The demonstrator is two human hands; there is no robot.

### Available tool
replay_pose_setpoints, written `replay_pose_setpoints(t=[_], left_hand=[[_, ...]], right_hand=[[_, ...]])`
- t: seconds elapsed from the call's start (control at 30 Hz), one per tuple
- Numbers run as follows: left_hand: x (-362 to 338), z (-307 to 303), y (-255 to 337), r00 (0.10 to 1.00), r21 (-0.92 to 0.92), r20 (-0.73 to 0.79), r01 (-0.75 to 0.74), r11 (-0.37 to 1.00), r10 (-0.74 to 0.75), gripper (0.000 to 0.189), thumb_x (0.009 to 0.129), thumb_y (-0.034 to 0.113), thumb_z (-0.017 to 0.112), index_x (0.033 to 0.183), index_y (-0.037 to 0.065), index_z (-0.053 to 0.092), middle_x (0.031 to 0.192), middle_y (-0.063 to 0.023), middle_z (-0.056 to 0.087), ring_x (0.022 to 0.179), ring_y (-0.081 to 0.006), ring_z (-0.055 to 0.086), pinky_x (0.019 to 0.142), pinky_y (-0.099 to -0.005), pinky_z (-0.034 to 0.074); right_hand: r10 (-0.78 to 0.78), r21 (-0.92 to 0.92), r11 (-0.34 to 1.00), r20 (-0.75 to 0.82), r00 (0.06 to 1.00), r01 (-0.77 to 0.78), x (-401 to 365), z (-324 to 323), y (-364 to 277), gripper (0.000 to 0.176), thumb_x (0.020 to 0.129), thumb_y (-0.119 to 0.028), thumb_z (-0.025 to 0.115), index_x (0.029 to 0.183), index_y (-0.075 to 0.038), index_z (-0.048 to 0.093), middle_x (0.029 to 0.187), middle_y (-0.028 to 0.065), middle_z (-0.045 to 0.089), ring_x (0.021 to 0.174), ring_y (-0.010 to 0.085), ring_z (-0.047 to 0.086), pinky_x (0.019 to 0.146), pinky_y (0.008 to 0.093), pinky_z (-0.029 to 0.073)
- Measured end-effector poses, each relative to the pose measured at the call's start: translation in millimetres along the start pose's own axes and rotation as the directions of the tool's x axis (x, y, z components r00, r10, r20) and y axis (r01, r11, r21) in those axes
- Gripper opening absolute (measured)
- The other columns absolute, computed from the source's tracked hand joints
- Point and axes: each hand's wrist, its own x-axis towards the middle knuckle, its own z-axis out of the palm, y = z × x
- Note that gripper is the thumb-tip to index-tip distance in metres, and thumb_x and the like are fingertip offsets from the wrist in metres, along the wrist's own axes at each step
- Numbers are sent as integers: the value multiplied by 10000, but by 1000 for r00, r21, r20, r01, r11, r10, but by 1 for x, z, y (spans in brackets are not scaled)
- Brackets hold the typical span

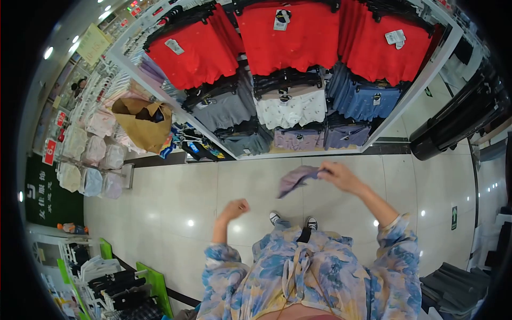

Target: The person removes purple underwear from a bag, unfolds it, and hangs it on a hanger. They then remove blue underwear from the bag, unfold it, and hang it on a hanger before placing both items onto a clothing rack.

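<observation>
My right hand (341, 178) pinches the edge of a small purple-grey cloth garment (296, 180), held out in front of me above the floor. The cloth hangs limp and folded to the left of the fingers, so its exact kind does not show. Lower and to the left, my left hand (233, 209) is raised with its fingers curled in; nothing shows in it, and it stays apart from the cloth. Ahead is a rack with purple shorts (298, 140) on its lowest row, and more purple shorts (346, 135) beside them.
The white-framed display rack (314, 160) also carries red garments (288, 37), white shorts (290, 111) and blue shorts (368, 101). A brown paper bag (141, 125) hangs at its left. A black cylinder (453, 114) leans on the right. Clothes racks (114, 280) stand lower left, above tiled floor (176, 213).
</observation>
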Motion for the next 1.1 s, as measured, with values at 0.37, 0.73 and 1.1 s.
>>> replay_pose_setpoints(t=[0.37, 0.73, 1.1], left_hand=[[-7, 45, 116, 973, -514, 51, -166, 842, 223, 506, 775, 208, 751, 1198, 25, 539, 1120, -105, 596, 1022, -207, 580, 855, -326, 465], [-2, 3, 49, 973, -519, -58, -222, 826, 225, 247, 899, 230, 624, 891, -18, 624, 701, -47, 544, 692, -131, 503, 633, -267, 408], [34, -1, 46, 984, -395, -72, 119, 911, -160, 326, 946, 283, 539, 825, -20, 557, 596, -92, 518, 565, -135, 461, 527, -309, 390]], right_hand=[[41, 204, 964, 525, 850, -173, 62, 119, -26, 196, 937, -236, 529, 948, -40, 542, 817, 34, 554, 754, 124, 511, 690, 288, 426], [225, 353, 846, 442, 868, -399, 102, 132, -10, 172, 941, -218, 557, 935, -48, 580, 793, -17, 558, 708, 60, 535, 629, 229, 452], [622, 335, 762, -140, 770, -554, 199, 54, 263, 249, 817, -80, 603, 1060, -89, 552, 783, 71, 660, 592, 142, 634, 497, 265, 483]])
